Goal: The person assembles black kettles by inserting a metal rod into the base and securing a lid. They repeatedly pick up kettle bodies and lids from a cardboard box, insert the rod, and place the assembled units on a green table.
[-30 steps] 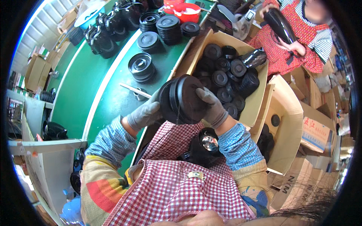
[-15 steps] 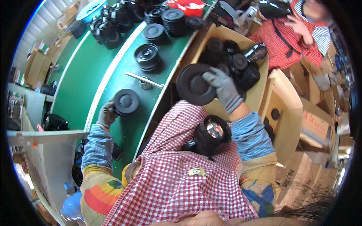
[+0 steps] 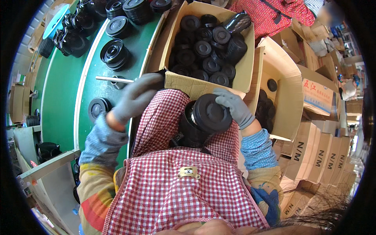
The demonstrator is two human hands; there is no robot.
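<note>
A black pot-like vessel [image 3: 188, 131] with a shiny lining rests tilted in my lap. My right hand [image 3: 235, 107] in a grey glove grips the edge of a round black lid [image 3: 212, 112], held at the vessel's mouth and covering most of it. Whether the lid is seated cannot be seen. My left hand [image 3: 137, 98], also gloved, hovers between the green bench and my lap, its fingers smeared by motion. Beside that wrist, a second round black lid [image 3: 98, 109] lies on the bench.
Stacks of black lids [image 3: 114, 55] and glossy black vessels [image 3: 76, 33] line the green bench [image 3: 58, 102]. A metal rod [image 3: 113, 79] lies across it. Ahead stands a carton [image 3: 207, 84] full of black round parts; another carton [image 3: 282, 117] is at right. Beyond, a person in red [image 3: 270, 17].
My right hand has brought its lid down from beside the carton to the vessel's mouth. My left hand has left the lid on the bench and moved right. The view has shifted.
</note>
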